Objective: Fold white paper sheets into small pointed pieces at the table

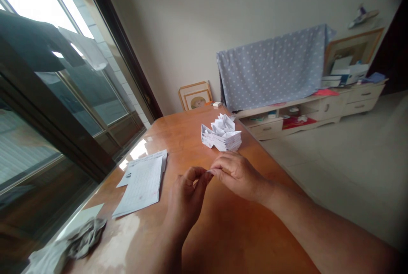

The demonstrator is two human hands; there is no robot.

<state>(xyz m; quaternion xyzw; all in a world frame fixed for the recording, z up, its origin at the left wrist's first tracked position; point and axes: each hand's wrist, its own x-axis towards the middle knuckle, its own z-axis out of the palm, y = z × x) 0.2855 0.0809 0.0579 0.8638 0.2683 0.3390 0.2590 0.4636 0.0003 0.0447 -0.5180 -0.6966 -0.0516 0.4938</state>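
My left hand (190, 195) and my right hand (239, 175) meet above the wooden table, fingertips pinched together. Between them a sliver of a small pale piece of paper (210, 173) shows; my fingers hide most of it. Just beyond my right hand stands a cluster of folded white paper pieces (219, 136), nested tightly with points sticking up. Left of my left hand lie written paper sheets (142, 187), partly overlapping, with a small dark mark or object on them.
The brown table (178, 131) runs away from me. A crumpled grey cloth (84, 238) lies at its near left, beside a pale sheet (84, 218). A small white box (217, 104) and framed pictures (196, 97) are at the far end. A low cabinet (328, 110) stands right.
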